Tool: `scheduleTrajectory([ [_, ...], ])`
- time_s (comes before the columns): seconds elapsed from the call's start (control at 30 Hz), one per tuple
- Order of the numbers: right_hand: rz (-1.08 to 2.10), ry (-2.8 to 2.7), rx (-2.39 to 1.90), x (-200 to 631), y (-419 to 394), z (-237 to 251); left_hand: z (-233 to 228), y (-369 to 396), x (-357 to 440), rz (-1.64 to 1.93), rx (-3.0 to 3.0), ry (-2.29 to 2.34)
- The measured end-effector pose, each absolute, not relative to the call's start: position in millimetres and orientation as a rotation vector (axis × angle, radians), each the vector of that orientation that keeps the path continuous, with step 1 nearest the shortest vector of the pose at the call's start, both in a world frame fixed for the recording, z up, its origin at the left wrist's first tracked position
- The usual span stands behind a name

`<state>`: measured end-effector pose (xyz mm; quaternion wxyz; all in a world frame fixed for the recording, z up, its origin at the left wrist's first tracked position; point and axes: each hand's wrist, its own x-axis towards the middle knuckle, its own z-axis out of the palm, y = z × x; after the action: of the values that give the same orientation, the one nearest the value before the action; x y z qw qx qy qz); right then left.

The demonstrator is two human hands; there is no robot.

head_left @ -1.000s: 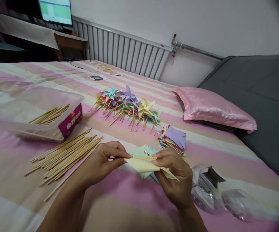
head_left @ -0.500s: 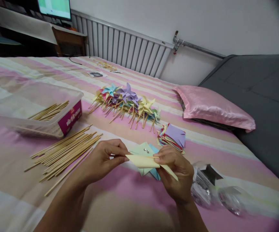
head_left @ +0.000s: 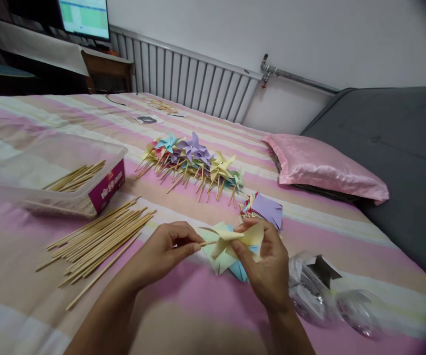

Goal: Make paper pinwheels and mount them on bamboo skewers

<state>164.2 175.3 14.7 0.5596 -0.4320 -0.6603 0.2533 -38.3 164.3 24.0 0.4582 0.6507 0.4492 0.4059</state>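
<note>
My right hand (head_left: 266, 261) is closed on a pale yellow paper pinwheel (head_left: 251, 235), with the thumb on its middle and its blades curling outward. A short length of thin wooden stick (head_left: 208, 243) shows at the pinwheel's left side. The thumb and fingertips of my left hand (head_left: 178, 244) pinch that stick. Fingers and paper hide most of where the stick meets the pinwheel. Just beyond and below both hands lie pale green paper (head_left: 218, 264) and blue paper (head_left: 239, 271) pieces on the striped bedsheet.
Loose wooden sticks (head_left: 102, 241) lie at left, near a clear plastic box (head_left: 65, 197) with more sticks. Finished pinwheels (head_left: 194, 153) are heaped ahead. A stack of cut paper squares (head_left: 268, 209), clear plastic containers (head_left: 356, 310) and a pink pillow (head_left: 327, 165) are at right.
The yellow pinwheel has turned in my right hand, so its spread blades face more toward me. The stick now shows between it and my left fingertips. The view has tilted slightly up.
</note>
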Motion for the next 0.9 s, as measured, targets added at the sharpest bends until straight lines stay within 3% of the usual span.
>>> scheduleTrajectory([
  [0.17, 0.684, -1.448, -1.0, 167, 179, 14, 27, 165, -38, 1.074, 1.381, 1.13],
  [0.6, 1.386, -1.35, -0.951, 147, 178, 8, 10, 162, 20, 1.3, 0.752, 1.02],
  [0.9, 1.322, -1.163, -1.042, 146, 181, 8, 8, 153, 44, 1.289, 0.577, 0.94],
])
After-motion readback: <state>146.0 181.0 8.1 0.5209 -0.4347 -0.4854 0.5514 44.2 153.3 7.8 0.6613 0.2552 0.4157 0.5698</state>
